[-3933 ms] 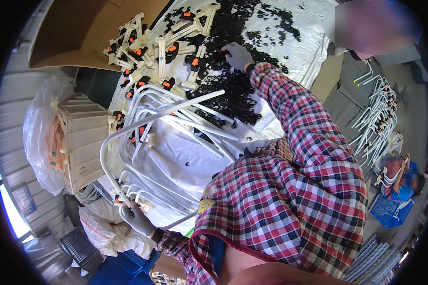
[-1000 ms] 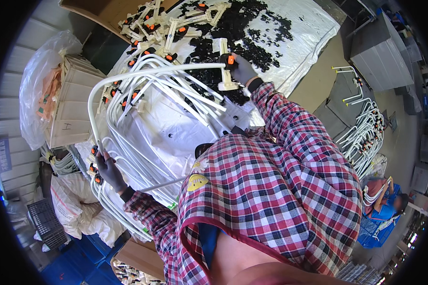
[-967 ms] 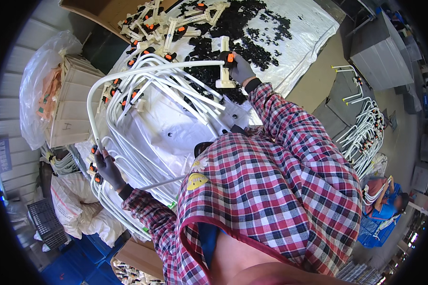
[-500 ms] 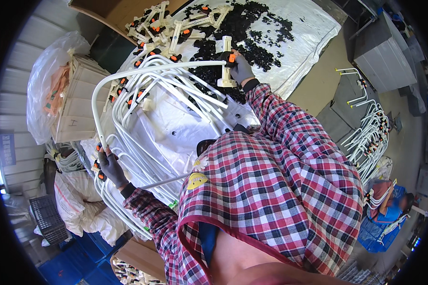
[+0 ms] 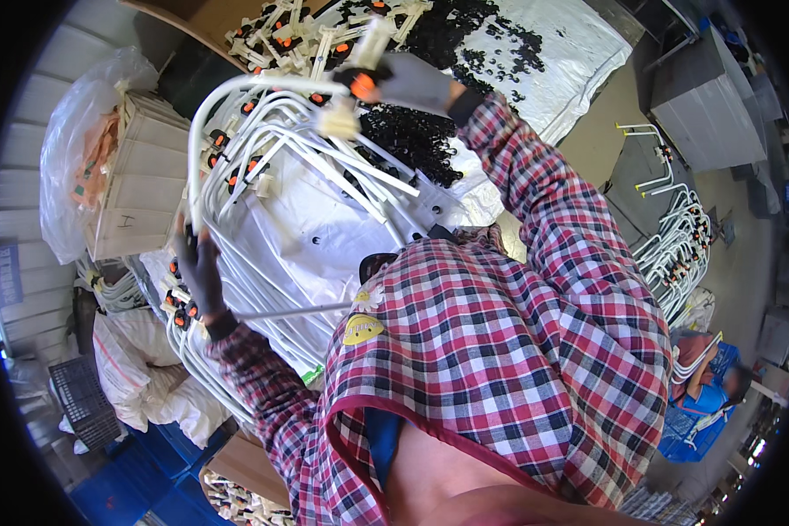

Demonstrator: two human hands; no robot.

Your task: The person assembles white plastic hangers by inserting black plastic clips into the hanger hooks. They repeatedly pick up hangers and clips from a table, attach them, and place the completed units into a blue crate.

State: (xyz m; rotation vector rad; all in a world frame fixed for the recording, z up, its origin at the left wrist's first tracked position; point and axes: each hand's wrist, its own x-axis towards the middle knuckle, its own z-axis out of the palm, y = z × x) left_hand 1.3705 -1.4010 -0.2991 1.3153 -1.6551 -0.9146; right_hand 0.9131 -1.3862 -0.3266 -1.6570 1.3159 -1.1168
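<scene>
A white bent tube point(image 5: 195, 167) is held up over the work surface, slightly blurred by motion. My right hand point(image 5: 416, 83), in a grey glove, is closed around the fitting at its far end. That cream plastic fitting point(image 5: 337, 123) has a black and orange clamp point(image 5: 360, 85) at its middle. At the tube's other end, on the left, my gloved left hand point(image 5: 203, 272) grips it with the fingers pointing up. Under the tube lies a pile of similar white tubes point(image 5: 364, 184), many with black and orange clamps.
Loose small black parts point(image 5: 412, 140) spread over a white sheet point(image 5: 579, 57), beside a heap of cream fittings point(image 5: 276, 39). A carton point(image 5: 140, 193) with a plastic bag stands left, white sacks point(image 5: 153, 377) below it. More tubes point(image 5: 679, 241) and a person in blue point(image 5: 710, 394) are at right.
My right hand has moved left with the fitting, bringing the tube's far end closer to the left side. My left hand has shifted slightly, still at the tube's end.
</scene>
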